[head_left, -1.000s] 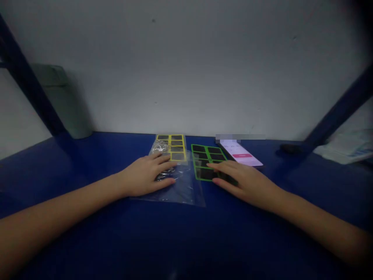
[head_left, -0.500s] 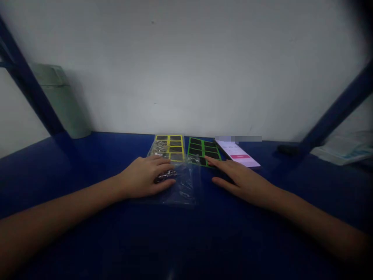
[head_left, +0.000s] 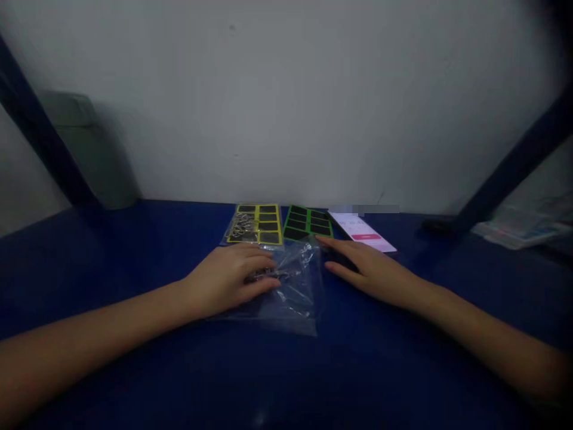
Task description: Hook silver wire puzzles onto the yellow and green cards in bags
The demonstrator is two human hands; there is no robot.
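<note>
My left hand (head_left: 228,278) lies palm down on a clear plastic bag (head_left: 290,295) on the blue table (head_left: 134,251), fingers stretched over small dark metal pieces inside it. My right hand (head_left: 364,269) rests flat on the table just right of the bag, fingers extended and touching the near edge of a green-framed sheet of black rectangles (head_left: 308,222). A yellow-framed sheet of black rectangles (head_left: 262,222) lies beside the green one, with a small bag of metal rings (head_left: 239,227) on its left part.
A phone with a lit pink-and-white screen (head_left: 362,232) lies right of the green sheet. A grey-green container (head_left: 85,155) stands at the back left by a dark blue frame strut. Papers (head_left: 519,227) lie at the far right. A white wall stands close behind.
The green sheet has slid away from me, up beside the yellow sheet, pushed by my right hand. The plastic bag has shifted and crumpled a little under my left hand.
</note>
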